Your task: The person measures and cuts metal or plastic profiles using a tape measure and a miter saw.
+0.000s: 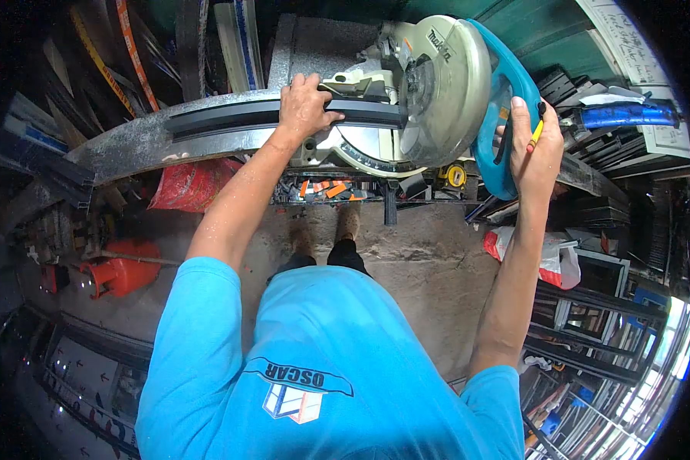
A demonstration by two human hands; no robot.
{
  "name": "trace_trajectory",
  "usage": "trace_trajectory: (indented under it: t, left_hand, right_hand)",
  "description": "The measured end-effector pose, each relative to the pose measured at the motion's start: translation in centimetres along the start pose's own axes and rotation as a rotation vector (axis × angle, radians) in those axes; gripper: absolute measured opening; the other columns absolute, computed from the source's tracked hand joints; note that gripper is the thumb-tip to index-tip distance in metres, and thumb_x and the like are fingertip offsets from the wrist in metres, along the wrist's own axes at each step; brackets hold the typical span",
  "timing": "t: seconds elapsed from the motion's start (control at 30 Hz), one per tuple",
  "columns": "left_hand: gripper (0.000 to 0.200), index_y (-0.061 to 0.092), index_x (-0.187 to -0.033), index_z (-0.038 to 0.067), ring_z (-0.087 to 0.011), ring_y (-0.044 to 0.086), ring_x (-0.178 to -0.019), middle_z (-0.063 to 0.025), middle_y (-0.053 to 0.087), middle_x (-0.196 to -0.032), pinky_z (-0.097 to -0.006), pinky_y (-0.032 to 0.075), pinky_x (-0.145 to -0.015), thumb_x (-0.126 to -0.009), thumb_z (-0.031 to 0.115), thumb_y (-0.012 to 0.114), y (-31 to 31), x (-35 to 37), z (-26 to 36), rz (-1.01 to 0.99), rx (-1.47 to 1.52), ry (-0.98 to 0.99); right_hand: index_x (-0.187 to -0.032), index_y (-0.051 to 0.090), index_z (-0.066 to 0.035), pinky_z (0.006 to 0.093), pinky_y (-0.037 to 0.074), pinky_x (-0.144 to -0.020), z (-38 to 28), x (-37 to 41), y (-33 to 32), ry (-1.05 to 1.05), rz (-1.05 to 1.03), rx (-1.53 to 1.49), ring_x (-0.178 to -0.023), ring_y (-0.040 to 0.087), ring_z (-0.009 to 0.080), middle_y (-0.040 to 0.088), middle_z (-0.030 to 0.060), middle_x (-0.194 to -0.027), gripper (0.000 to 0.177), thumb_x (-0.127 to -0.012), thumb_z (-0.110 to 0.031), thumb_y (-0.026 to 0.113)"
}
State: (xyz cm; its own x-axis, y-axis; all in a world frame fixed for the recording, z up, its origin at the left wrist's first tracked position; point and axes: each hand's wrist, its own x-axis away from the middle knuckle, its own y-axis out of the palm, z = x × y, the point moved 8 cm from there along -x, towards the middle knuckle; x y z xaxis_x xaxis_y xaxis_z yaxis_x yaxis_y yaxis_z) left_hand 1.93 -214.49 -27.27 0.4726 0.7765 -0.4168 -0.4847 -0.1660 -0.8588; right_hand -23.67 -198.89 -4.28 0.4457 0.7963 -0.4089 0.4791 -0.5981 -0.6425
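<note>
My left hand (304, 107) is wrapped over a long dark metal profile (230, 116), pressing it on the saw bench beside the fence. The profile runs right, to the guarded blade of the miter saw (448, 88). At the saw's teal handle (506, 80), my right hand (535, 146) has its fingers around the grip, partly hidden behind it. A yellow and red pencil (535, 136) is tucked between the fingers of that same hand.
A yellow tape measure (455, 175) and orange offcuts (326, 188) lie below the bench (130, 152). A red gas cylinder (126, 268) is on the floor at left. Metal profiles stand behind the bench; frames and a plastic bag (563, 264) are at right.
</note>
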Motion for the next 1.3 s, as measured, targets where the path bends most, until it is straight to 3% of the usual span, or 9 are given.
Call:
trace_trajectory:
  t: [0.17,0.3,0.37,0.4,0.43,0.53,0.67,1.03,1.3]
  left_hand:
    - [0.044,0.081,-0.090,0.013,-0.0300,0.053,-0.104,-0.0089,0.056,-0.098,-0.0462,0.046,-0.081,-0.063,0.047,0.088,0.0,-0.1,0.3,-0.060,-0.037,-0.057]
    - [0.043,0.081,-0.092,0.013,-0.0303,0.052,-0.109,-0.0093,0.057,-0.103,-0.0487,0.044,-0.086,-0.065,0.046,0.087,0.2,-0.3,0.9,-0.113,-0.121,-0.116]
    - [0.042,0.080,-0.094,0.014,-0.0309,0.051,-0.112,-0.0101,0.058,-0.107,-0.0513,0.042,-0.089,-0.067,0.045,0.087,0.5,-0.5,1.1,-0.199,-0.207,-0.144]
    - [0.041,0.080,-0.094,0.014,-0.0310,0.051,-0.112,-0.0101,0.058,-0.108,-0.0522,0.041,-0.090,-0.067,0.044,0.087,0.5,-0.5,1.2,-0.195,-0.210,-0.138]
    - [0.041,0.080,-0.094,0.014,-0.0310,0.051,-0.112,-0.0101,0.058,-0.108,-0.0522,0.041,-0.090,-0.067,0.044,0.087,0.5,-0.5,1.2,-0.191,-0.215,-0.140]
    - [0.040,0.080,-0.093,0.013,-0.0311,0.052,-0.112,-0.0099,0.059,-0.108,-0.0528,0.041,-0.090,-0.068,0.044,0.087,0.7,-0.5,1.3,-0.196,-0.241,-0.135]
    - [0.040,0.080,-0.093,0.014,-0.0310,0.052,-0.112,-0.0097,0.059,-0.108,-0.0527,0.041,-0.090,-0.068,0.044,0.087,0.7,-0.5,1.3,-0.202,-0.238,-0.133]
    - [0.040,0.080,-0.094,0.015,-0.0306,0.051,-0.113,-0.0092,0.059,-0.109,-0.0531,0.040,-0.091,-0.066,0.043,0.087,0.6,-0.4,1.3,-0.183,-0.236,-0.135]
    - [0.041,0.080,-0.094,0.013,-0.0301,0.052,-0.113,-0.0088,0.059,-0.112,-0.0538,0.040,-0.092,-0.067,0.044,0.086,0.7,-0.5,1.5,-0.207,-0.248,-0.157]
  right_hand:
    - [-0.121,0.060,0.003,0.0310,0.053,-0.057,-0.1,0.3,-0.2,-0.026,0.019,0.013,-0.066,0.071,0.0171,0.069,0.0113,-0.079,0.042,-0.100,-0.032,0.064]
    - [-0.122,0.060,0.003,0.0308,0.055,-0.060,1.2,-0.5,-0.1,0.054,-0.040,-0.175,-0.068,0.071,0.0199,0.071,0.0157,-0.093,0.056,-0.103,-0.049,0.052]
    - [-0.125,0.059,0.001,0.0310,0.057,-0.061,3.2,-0.4,1.4,0.478,-0.150,-0.552,-0.067,0.071,0.0202,0.071,0.0162,-0.097,0.062,-0.103,-0.055,0.046]
    - [-0.116,0.065,0.002,0.0322,0.057,-0.061,2.7,-0.6,1.7,0.537,-0.216,-0.631,-0.069,0.070,0.0224,0.071,0.0180,-0.094,0.067,-0.103,-0.060,0.041]
    - [-0.116,0.065,0.002,0.0322,0.057,-0.061,2.4,-1.3,1.3,0.532,-0.218,-0.636,-0.069,0.070,0.0224,0.071,0.0180,-0.094,0.067,-0.103,-0.060,0.041]
    - [-0.087,0.070,0.001,0.0303,0.056,-0.057,1.5,-3.1,0.5,0.503,-0.289,-0.400,-0.058,0.066,0.0186,0.069,0.0122,-0.072,0.071,-0.096,-0.066,0.051]
    - [-0.082,0.070,0.000,0.0282,0.055,-0.056,1.0,-5.1,0.0,0.454,-0.310,-0.297,-0.056,0.064,0.0163,0.067,0.0093,-0.068,0.071,-0.096,-0.066,0.050]
    - [-0.092,0.063,0.000,0.0308,0.054,-0.053,2.1,-0.5,0.7,0.421,-0.173,-0.348,-0.056,0.063,0.0161,0.064,0.0095,-0.072,0.064,-0.101,-0.061,0.046]
    - [-0.095,0.062,0.000,0.0292,0.053,-0.055,3.3,0.4,1.2,0.389,-0.188,-0.418,-0.059,0.063,0.0147,0.063,0.0083,-0.074,0.061,-0.102,-0.059,0.047]
